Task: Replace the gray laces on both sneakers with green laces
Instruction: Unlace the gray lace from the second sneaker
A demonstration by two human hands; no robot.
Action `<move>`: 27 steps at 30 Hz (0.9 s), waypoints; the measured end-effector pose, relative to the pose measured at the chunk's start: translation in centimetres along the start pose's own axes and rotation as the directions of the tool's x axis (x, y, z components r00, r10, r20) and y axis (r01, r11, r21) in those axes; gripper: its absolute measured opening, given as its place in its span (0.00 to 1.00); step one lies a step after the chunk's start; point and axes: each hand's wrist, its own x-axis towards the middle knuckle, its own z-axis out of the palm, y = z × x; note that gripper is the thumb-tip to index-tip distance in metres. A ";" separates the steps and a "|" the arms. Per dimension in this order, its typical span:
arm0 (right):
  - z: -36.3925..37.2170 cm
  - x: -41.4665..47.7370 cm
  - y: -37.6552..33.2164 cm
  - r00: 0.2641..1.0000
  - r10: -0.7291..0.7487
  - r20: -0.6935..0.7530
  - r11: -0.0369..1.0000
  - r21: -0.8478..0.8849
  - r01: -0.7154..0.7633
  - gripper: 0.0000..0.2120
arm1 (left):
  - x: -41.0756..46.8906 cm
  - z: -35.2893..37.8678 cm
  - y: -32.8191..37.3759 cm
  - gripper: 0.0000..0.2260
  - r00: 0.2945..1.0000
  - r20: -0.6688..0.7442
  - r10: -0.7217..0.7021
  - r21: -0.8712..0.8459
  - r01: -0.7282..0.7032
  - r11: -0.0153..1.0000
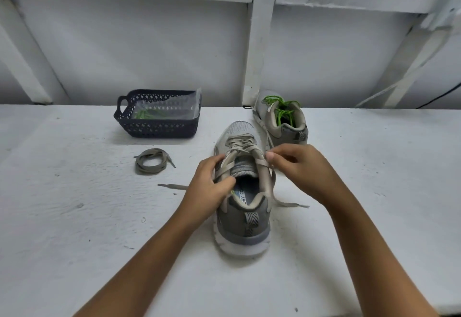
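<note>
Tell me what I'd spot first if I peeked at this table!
The left hand and right hand hold the gray laces of the middle sneaker. Behind it, bright green laces pop on the far sneaker. A coiled gray lace lies left, near a dark basket.

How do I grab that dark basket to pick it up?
Take the basket by the loop handle on its left end, coming from the left. The handle sticks out there with a gap for fingers; a plastic bag sticks up at the right end.
</note>
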 end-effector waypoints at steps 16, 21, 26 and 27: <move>2.1 2.5 -0.9 0.991 0.023 -0.128 0.998 0.067 -0.015 0.06 | -0.2 0.1 0.3 0.27 1.000 0.003 0.009 0.000 -0.009 1.000; 0.2 2.5 -0.4 0.961 0.174 0.213 0.826 0.500 -0.260 0.12 | -0.3 0.2 0.2 0.25 1.000 -0.005 0.024 -0.012 -0.025 1.000; -0.2 2.4 0.8 0.959 0.034 0.282 0.871 0.462 -0.167 0.05 | 0.2 0.0 -0.3 0.29 1.000 0.016 0.017 0.014 -0.017 1.000; -0.1 2.6 0.8 0.964 0.032 0.262 0.850 0.501 -0.164 0.06 | 0.3 -0.1 -0.4 0.29 1.000 0.020 0.020 0.024 -0.021 0.999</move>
